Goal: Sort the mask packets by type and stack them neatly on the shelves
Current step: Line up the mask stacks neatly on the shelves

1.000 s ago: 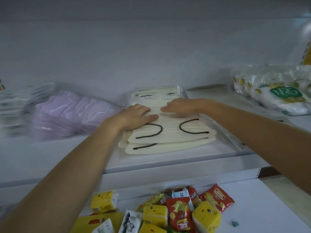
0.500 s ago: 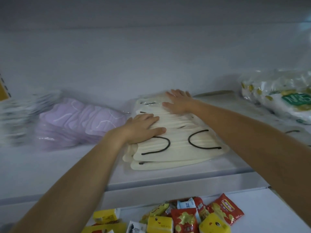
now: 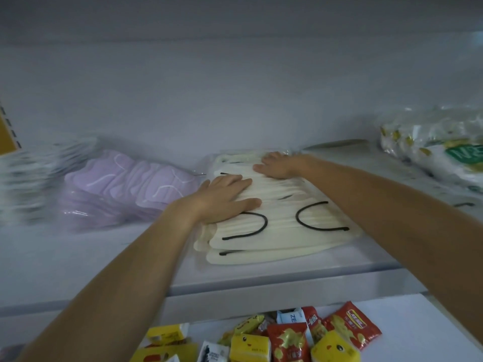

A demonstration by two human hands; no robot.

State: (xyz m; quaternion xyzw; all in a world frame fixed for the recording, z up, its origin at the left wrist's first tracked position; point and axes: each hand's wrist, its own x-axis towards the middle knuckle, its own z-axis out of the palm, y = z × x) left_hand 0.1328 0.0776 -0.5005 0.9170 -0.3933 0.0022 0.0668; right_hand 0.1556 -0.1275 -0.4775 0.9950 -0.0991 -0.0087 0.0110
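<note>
A stack of cream mask packets (image 3: 285, 231) with black ear loops lies in the middle of the white shelf (image 3: 104, 257). My left hand (image 3: 226, 198) rests flat on the stack's left side, fingers straight. My right hand (image 3: 278, 165) presses flat on the stack's far end. To the left lies a pile of lilac mask packets (image 3: 125, 186), and further left a blurred pile of pale packets (image 3: 23, 181). At the right end sits a heap of white packets with a green label (image 3: 444, 152).
Below the shelf's front edge, a lower shelf (image 3: 418, 322) holds red snack sachets (image 3: 350, 327), yellow tissue packs (image 3: 249, 347) and other small packets. A yellow price strip (image 3: 6, 134) stands at the far left. The shelf's back wall rises behind the piles.
My left hand has slid a little further back along the cream stack, and my right hand has moved from the stack's middle to its far end. The view has dropped slightly.
</note>
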